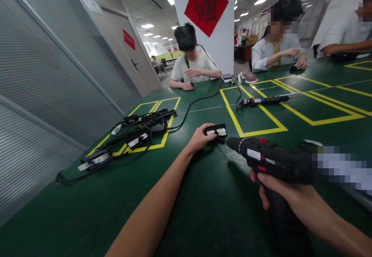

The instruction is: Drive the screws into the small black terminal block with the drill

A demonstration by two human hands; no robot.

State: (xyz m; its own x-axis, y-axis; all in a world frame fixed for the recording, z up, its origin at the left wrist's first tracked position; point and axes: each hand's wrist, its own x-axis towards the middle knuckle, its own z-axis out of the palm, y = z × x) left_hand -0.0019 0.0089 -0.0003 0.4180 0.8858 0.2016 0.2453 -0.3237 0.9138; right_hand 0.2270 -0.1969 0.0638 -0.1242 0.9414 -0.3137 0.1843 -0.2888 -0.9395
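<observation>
My left hand [200, 136] grips a small black box with white labels [216, 130] and holds it down on the green table [203, 202]. My right hand [286, 195] is wrapped around the handle of a black cordless drill [270, 159] with red buttons. The drill's thin bit points left and its tip sits at the right edge of the small box.
Several black adapters with tangled cables [130, 137] lie at the left inside yellow floor-tape squares. A long black tool [263, 100] lies further back. Three other people sit at the far side of the table; a cable [197, 101] runs across it.
</observation>
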